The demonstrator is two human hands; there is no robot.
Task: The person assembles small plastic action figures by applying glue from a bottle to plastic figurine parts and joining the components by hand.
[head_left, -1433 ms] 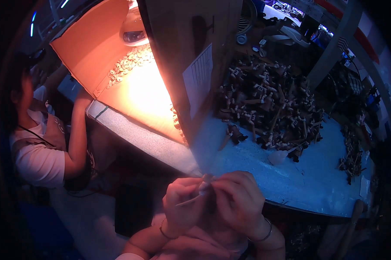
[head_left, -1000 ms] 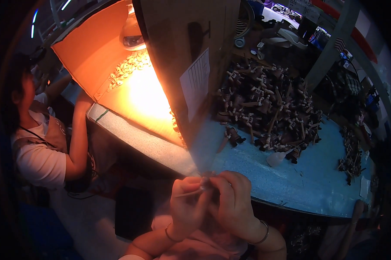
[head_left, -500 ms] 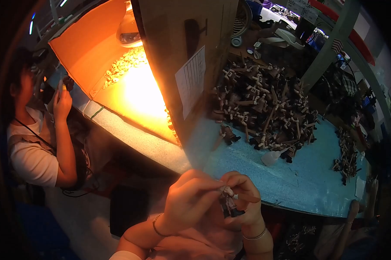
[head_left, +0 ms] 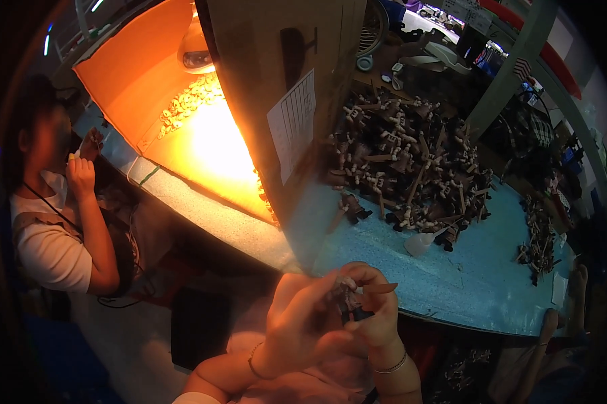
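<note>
A small toy figurine with a pale upper part and dark legs is between my hands, over the near edge of the blue table. My right hand is closed round it, with a flat brown stick jutting out to the right past the fingers. My left hand reaches in from the left, its fingertips closed on the figurine's upper part. Any smaller piece between those fingertips is hidden. Beyond my hands lies a large heap of similar figurines with brown sticks among them.
A white squeeze bottle with a thin tip lies at the heap's near edge. A smaller pile is farther right. Left of a tall cardboard panel, a lamp lights small pieces in a box. A co-worker sits left; another person's hand shows right.
My left hand has closed in on the figurine, and its fingers now cover more of the upper part. Both hands have shifted slightly left. The co-worker at left has moved their hands.
</note>
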